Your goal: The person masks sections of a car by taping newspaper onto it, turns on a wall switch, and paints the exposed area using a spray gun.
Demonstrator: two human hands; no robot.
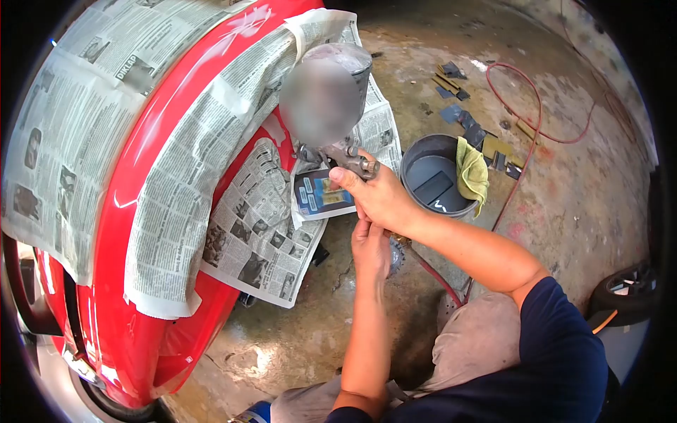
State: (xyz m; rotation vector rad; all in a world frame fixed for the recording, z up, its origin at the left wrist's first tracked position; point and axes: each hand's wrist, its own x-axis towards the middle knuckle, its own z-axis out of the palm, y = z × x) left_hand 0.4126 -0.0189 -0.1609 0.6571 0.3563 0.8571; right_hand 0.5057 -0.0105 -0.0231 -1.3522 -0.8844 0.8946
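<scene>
A spray gun (pixel 356 163) with a large grey-smeared cup (pixel 360 65) on top is gripped in my right hand (pixel 384 189), the thumb along its back. Part of the cup is blurred out. My left hand (pixel 370 247) is closed just below, its fingers at the lower end of the gun's handle, mostly hidden. Beside it sit a brass fitting (pixel 401 240) and a red air hose (pixel 436 276). The gun points toward a red car panel (pixel 130 204) masked with newspaper (pixel 187 169). Another newspaper sheet (pixel 271 233) hangs below the cup.
A dark bucket (pixel 407 166) holds water and a dark flat block, with a yellow-green cloth (pixel 471 173) over its rim. Sandpaper pieces (pixel 474 132) are scattered on the stained concrete floor (pixel 550 190). The red hose curls across it. A wheel (pixel 624 292) stands at right.
</scene>
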